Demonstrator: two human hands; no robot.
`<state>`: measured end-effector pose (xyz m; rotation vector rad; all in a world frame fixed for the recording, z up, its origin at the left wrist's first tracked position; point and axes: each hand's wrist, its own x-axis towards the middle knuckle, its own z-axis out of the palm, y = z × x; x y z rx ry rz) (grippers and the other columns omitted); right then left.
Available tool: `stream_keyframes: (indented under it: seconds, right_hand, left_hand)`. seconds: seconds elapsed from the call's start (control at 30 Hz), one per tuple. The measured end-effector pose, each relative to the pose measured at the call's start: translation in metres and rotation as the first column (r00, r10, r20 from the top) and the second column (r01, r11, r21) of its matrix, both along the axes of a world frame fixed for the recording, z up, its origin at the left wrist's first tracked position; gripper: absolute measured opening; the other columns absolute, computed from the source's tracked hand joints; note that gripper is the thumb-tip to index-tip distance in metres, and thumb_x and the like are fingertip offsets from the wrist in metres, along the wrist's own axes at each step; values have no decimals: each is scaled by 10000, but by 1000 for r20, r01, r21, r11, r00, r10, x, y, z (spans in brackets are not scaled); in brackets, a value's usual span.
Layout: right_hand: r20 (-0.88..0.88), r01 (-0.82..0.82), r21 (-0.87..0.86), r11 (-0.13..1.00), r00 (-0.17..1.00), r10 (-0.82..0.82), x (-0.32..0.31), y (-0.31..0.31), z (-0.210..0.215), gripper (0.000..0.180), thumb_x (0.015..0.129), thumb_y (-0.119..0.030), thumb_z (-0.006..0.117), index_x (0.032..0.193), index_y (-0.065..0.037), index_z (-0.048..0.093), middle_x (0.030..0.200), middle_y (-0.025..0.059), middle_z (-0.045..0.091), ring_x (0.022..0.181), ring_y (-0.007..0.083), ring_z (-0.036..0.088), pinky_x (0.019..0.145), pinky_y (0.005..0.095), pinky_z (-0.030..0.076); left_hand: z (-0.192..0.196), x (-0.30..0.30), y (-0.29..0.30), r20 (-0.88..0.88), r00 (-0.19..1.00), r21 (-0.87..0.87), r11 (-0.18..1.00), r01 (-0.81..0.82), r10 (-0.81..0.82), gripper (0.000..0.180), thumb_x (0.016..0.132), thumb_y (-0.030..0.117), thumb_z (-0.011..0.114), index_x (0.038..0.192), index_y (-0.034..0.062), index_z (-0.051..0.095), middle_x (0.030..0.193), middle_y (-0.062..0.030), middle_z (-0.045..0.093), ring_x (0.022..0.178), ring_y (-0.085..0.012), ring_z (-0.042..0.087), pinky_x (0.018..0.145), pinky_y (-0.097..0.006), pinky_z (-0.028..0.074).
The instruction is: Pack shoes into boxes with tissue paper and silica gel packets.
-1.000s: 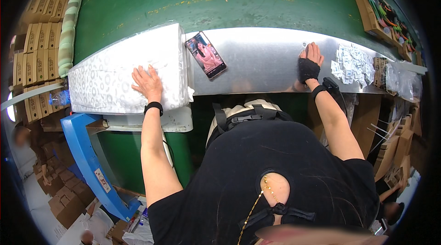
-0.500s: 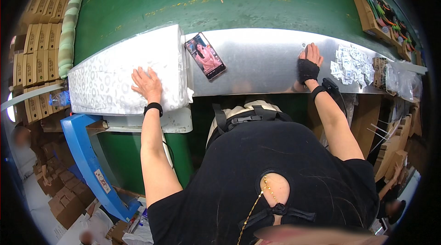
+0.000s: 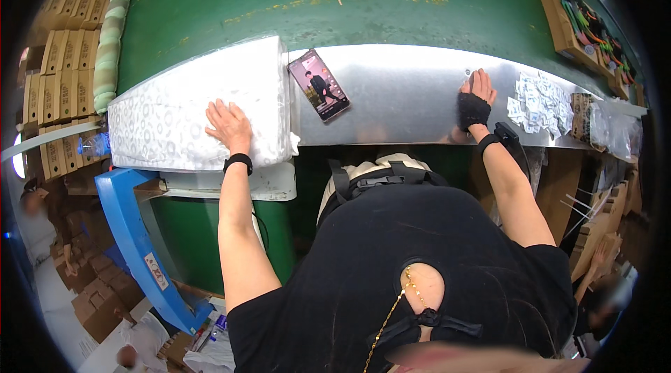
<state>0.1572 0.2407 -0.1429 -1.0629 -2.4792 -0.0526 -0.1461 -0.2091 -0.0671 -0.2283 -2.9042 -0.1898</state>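
My left hand (image 3: 228,125) lies flat, fingers spread, on a stack of white patterned sheets in clear plastic (image 3: 175,118) at the left of the metal table (image 3: 405,104). My right hand (image 3: 474,102), in a black fingerless glove, rests palm down on the bare metal top, fingers together. A smartphone (image 3: 319,85) with a lit screen lies face up between the hands, just right of the stack. Neither hand holds anything.
A pile of small white packets (image 3: 535,99) lies right of my right hand, with clear bags (image 3: 607,128) beyond. A green conveyor belt (image 3: 335,2) runs behind the table. Flat cardboard boxes (image 3: 59,86) stack at the left; a blue frame (image 3: 133,247) stands below.
My left hand has slid slightly along the white stack. The right hand stays on the metal top in nearly the same place.
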Motion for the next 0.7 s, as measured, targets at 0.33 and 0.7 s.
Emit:
stream_keyframes:
  seconds: [0.33,0.7]
  right_hand:
    - [-10,-13,13,1000,1000,13,1,2,-3,367,762,-212,496,1098,-65,509,1225,79,464,1176,225,378,934,403,263]
    - [-11,-16,17,1000,1000,16,0,2,-1,367,755,-208,504,1093,-64,511,1222,81,466,1171,224,383,927,400,272]
  left_hand:
    - [6,1,3,34,999,19,1000,-18,17,529,858,409,389,1222,26,383,1322,-178,300,1260,-306,212,968,-587,125]
    - [3,-1,1,24,1000,14,1000,-13,13,548,851,423,399,1226,24,377,1321,-182,301,1259,-308,213,966,-589,120]
